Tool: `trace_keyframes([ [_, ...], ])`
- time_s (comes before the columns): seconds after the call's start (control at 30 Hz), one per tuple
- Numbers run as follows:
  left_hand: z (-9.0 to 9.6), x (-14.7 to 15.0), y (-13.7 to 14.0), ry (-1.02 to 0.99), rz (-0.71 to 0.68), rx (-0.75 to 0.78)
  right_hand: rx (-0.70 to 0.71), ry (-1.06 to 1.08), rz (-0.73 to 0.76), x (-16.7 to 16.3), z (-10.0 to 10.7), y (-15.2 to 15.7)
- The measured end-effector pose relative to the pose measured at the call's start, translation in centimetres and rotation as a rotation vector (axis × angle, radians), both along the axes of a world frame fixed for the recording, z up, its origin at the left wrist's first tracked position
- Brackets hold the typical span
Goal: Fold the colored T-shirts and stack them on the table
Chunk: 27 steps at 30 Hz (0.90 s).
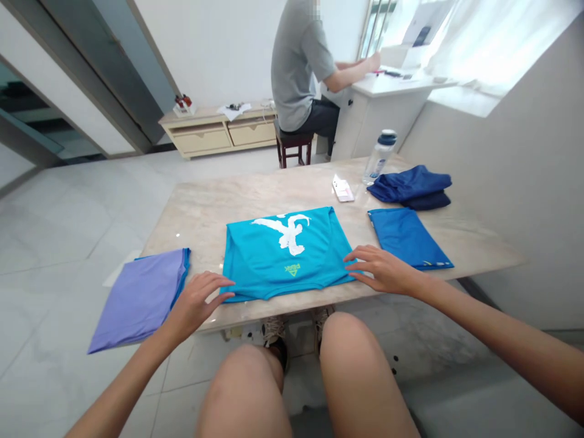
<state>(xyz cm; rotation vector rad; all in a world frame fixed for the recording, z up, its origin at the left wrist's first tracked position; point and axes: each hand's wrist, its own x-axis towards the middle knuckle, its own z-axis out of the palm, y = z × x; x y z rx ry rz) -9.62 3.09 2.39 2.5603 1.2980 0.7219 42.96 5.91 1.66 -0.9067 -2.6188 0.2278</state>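
Observation:
A turquoise T-shirt point(255, 261) with a white print and a small yellow-green logo lies spread, partly folded, at the middle of the table. My left hand point(201, 299) is at its near left corner, fingertips on the cloth, thumb and fingers apart. At the shirt's right edge, my right hand point(378, 267) touches the fabric with its fingers spread. Neither hand grips the cloth. Left of my left hand lies a folded purple garment point(137, 295) on a blue one, overhanging the table edge. A folded blue garment point(408, 237) lies beyond my right hand.
The marble-look table point(196, 207) also bears a crumpled dark blue garment point(410, 185), a clear water bottle point(379, 157) and a phone point(342, 188). Behind it, a person point(298, 67) sits on a stool at a white desk point(378, 85). A low cabinet point(203, 141) stands against the wall.

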Motion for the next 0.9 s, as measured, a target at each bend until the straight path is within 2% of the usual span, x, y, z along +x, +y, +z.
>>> trace_keyframes([
  [0.17,8.1,5.9,0.5,-0.088,0.036,0.020,0.107,0.088,-0.211,-1.3,8.1,2.4],
  [0.23,9.7,9.2,1.1,-0.081,0.053,-0.009,0.087,0.101,-0.357,-2.2,10.2,3.8],
  [0.3,9.8,12.4,1.6,-0.070,0.079,-0.050,-0.005,0.101,-0.536,-3.1,10.8,4.7],
  [0.37,8.5,15.3,1.6,-0.036,0.115,-0.116,-0.125,0.102,-0.696,-3.8,9.6,4.7],
  [0.47,5.7,18.6,1.2,0.095,0.173,-0.273,-0.230,0.106,-0.824,-3.3,5.9,3.4],
  [0.57,3.1,21.6,1.1,0.199,0.173,-0.396,-0.275,0.106,-0.899,-1.1,1.9,1.9],
  [0.63,1.9,24.0,1.4,0.213,0.159,-0.428,-0.303,0.110,-0.945,0.9,0.0,1.6],
  [0.77,0.2,30.5,2.7,0.220,0.188,-0.461,-0.320,0.136,-0.986,3.9,-1.9,2.6],
  [0.9,-1.1,36.5,3.2,0.282,0.265,-0.538,-0.318,0.251,-0.968,4.0,-3.3,3.9],
])
